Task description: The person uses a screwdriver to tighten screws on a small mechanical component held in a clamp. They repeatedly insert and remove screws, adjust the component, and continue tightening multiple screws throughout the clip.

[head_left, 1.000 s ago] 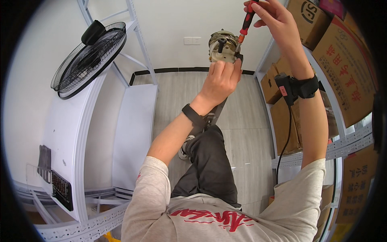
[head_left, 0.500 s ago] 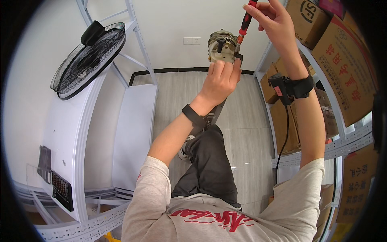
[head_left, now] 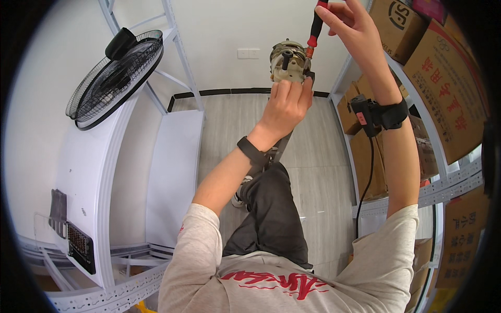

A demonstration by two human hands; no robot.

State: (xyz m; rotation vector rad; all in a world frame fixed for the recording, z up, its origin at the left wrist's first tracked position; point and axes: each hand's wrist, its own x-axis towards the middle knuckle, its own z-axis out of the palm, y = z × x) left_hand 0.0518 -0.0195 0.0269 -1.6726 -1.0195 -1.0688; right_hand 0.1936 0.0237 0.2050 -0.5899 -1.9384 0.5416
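Observation:
A fan motor head (head_left: pixel 278 51) stands at the top centre, with metal coils, a pale plastic housing and a black knob (head_left: pixel 286 60). Around the lower part of its housing, my left hand (head_left: pixel 286 104) is closed, fingers wrapped over the near side. A red and black screwdriver (head_left: pixel 315 34) stands almost upright at the motor's right side, its shaft reaching down into the housing; the tip is hidden. Up at its handle, my right hand (head_left: pixel 357 28) has its thumb and fingers closed on it. The top of the handle runs out of view.
A fan cage with blades (head_left: pixel 117 78) rests on a white ledge (head_left: pixel 99 151) at left, near a black perforated device (head_left: pixel 80 246). Cardboard boxes (head_left: pixel 443 94) fill metal shelving on the right. A black cable (head_left: pixel 369 188) hangs from my right wrist strap.
The screwdriver handle has swung slightly left and stands more upright, and my right hand has shifted left with it. My left hand and the motor have hardly moved.

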